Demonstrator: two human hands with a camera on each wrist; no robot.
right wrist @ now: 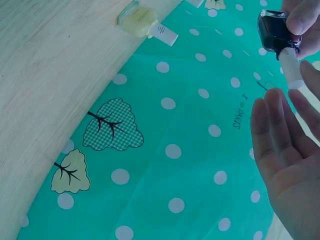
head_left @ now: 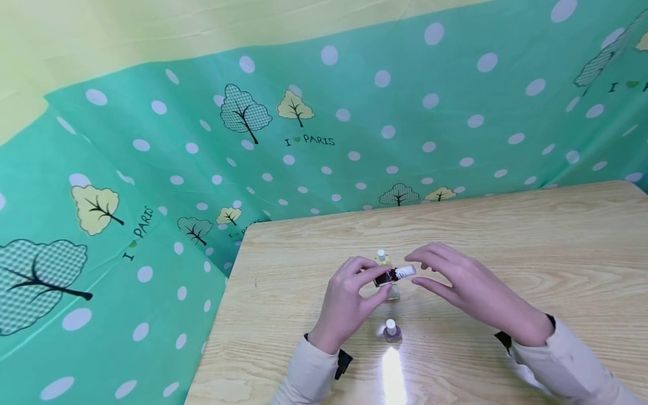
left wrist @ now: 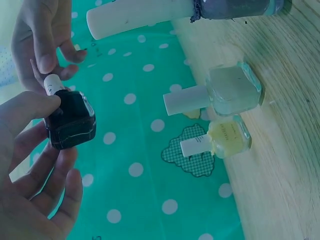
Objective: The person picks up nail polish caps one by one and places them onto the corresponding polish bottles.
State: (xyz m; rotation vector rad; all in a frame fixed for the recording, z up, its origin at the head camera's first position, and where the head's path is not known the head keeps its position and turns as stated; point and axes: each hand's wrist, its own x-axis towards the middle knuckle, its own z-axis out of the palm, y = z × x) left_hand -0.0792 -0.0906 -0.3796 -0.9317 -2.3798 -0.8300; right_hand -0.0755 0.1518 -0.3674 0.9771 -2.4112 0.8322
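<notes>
A dark nail polish bottle (head_left: 386, 278) with a white cap (head_left: 405, 272) is pinched between thumb and fingers of my left hand (head_left: 349, 292), held sideways above the table, its cap pointing right. My right hand (head_left: 458, 281) hovers beside the cap, fingers loosely bent and apart, with a gap between fingertips and cap in the right wrist view. Beneath and around them stand a yellow nail polish bottle (left wrist: 231, 137), a pale clear-looking one (left wrist: 235, 90), and a purple-grey one (head_left: 392, 333) nearer to me, all with white caps.
The light wood table (head_left: 283, 337) extends to both sides of the bottles. A green polka-dot cloth (head_left: 324, 112) with printed trees hangs behind the table and along its left side. Bright light reflects off the wood near the front.
</notes>
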